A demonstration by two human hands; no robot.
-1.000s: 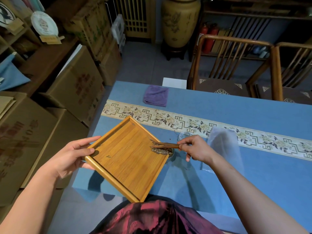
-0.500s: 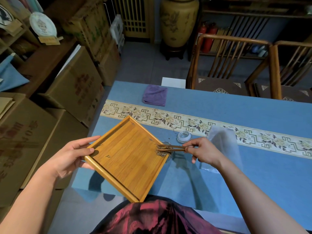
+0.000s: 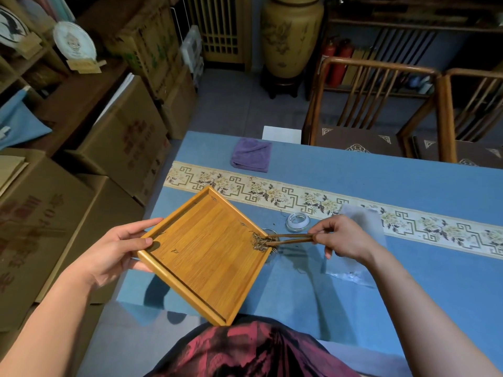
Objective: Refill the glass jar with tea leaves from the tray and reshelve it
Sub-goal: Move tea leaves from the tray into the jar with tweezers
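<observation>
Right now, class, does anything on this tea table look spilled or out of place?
Yes. A few loose tea strands lie scattered on the blue tablecloth beside the tilted square bamboo tray, off its right corner, where the right hand rakes leaves with wooden tongs.

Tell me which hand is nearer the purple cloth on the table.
The right hand, though not by much. It holds wooden tongs nearer the camera and to the right of the purple cloth; the left hand grips the tray corner farther off to the left.
</observation>
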